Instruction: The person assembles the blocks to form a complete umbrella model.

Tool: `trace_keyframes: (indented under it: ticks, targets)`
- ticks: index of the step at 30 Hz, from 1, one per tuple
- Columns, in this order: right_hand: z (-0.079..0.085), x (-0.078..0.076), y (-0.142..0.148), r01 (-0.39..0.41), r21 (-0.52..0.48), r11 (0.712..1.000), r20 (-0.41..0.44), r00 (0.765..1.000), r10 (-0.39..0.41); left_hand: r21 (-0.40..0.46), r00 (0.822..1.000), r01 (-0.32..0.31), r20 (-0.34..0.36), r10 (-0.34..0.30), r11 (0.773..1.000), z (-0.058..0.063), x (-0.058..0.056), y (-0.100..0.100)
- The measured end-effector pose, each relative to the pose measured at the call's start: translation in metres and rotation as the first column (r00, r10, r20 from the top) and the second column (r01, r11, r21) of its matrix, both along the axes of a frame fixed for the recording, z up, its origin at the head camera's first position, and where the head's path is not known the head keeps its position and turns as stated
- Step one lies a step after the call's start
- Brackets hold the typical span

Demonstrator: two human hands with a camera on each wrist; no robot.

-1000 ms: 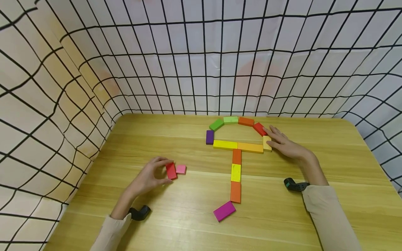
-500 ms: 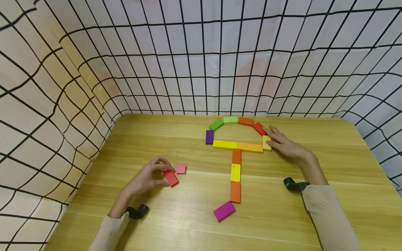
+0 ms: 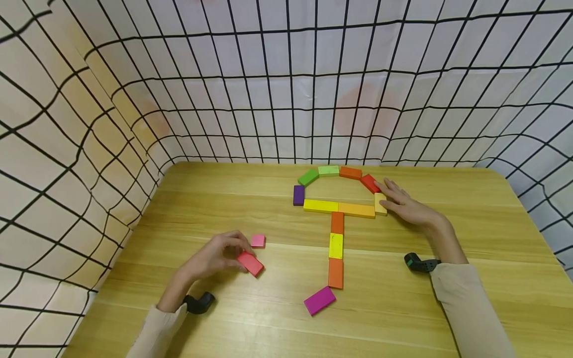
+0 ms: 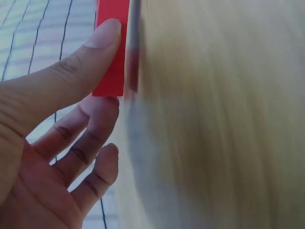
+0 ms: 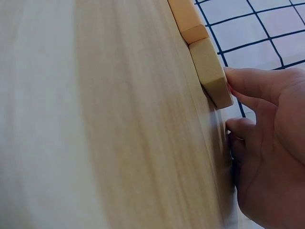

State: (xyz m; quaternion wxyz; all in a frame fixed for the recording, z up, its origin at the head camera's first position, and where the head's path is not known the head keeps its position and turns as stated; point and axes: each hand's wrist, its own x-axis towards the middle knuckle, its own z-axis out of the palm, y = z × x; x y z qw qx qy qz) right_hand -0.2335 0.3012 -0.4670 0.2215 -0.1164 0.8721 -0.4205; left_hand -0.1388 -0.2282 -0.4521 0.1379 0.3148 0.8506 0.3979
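My left hand (image 3: 222, 253) pinches a red block (image 3: 250, 263) between thumb and fingers. In the left wrist view, the thumb lies across this block's face, and the block looks raised a little off the wood. A small pink block (image 3: 258, 241) lies just beyond it. My right hand (image 3: 409, 205) rests at the right end of an arc of blocks, fingers extended. Its thumb touches the pale yellow block (image 3: 380, 204), as the right wrist view also shows, and a fingertip meets the red arc block (image 3: 370, 184).
A yellow block (image 3: 321, 205) and an orange-yellow block (image 3: 356, 210) form a bar under the arc. Below runs a column with a yellow block (image 3: 336, 246) between two orange ones. A magenta block (image 3: 320, 301) lies slanted at its foot. A grid-patterned cloth (image 3: 277, 89) surrounds the table.
The red block in my left hand has moved toward me and slightly right, away from the pink block, and has turned. My right hand stays in place.
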Motion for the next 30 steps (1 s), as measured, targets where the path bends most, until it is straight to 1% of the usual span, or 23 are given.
trace_keyframes:
  ticks: [3, 7, 9, 12, 15, 17, 22, 25, 30]
  targets:
    - [0.001, 0.000, 0.000, 0.000, -0.002, 1.000, 0.005, 1.000, 0.000, -0.020, 0.998, 0.055, -0.028, -0.055, 0.998, 0.005, 0.006, 0.017]
    - [0.001, 0.001, 0.000, 0.003, -0.012, 1.000, 0.009, 1.000, -0.003, -0.041, 0.989, 0.137, -0.051, -0.139, 0.990, 0.010, 0.012, 0.041]
    - [0.001, 0.001, 0.000, 0.005, -0.018, 1.000, 0.010, 1.000, -0.005, -0.055, 0.983, 0.170, -0.056, -0.173, 0.984, 0.010, 0.014, 0.051]
    - [0.000, 0.000, 0.000, 0.008, -0.017, 1.000, 0.012, 1.000, -0.008, -0.070, 0.976, 0.210, -0.042, -0.213, 0.975, 0.008, 0.017, 0.064]
    - [-0.001, -0.001, 0.000, 0.010, -0.010, 1.000, 0.010, 1.000, -0.010, -0.082, 0.972, 0.232, -0.024, -0.235, 0.969, 0.006, 0.018, 0.073]
    - [-0.001, -0.001, 0.000, 0.012, -0.010, 1.000, 0.011, 1.000, -0.012, -0.084, 0.967, 0.249, -0.030, -0.253, 0.965, 0.004, 0.019, 0.077]
    - [-0.001, 0.000, 0.000, 0.009, -0.011, 1.000, 0.010, 1.000, -0.009, -0.067, 0.956, 0.290, -0.021, -0.292, 0.955, -0.002, 0.020, 0.083]
    - [0.000, 0.000, 0.000, 0.009, -0.015, 1.000, 0.014, 1.000, -0.009, -0.066, 0.957, 0.291, 0.000, -0.291, 0.955, -0.005, 0.021, 0.086]
    - [0.000, 0.000, 0.001, 0.014, -0.025, 1.000, 0.023, 1.000, -0.014, -0.080, 0.961, 0.276, 0.003, -0.277, 0.958, -0.006, 0.021, 0.087]
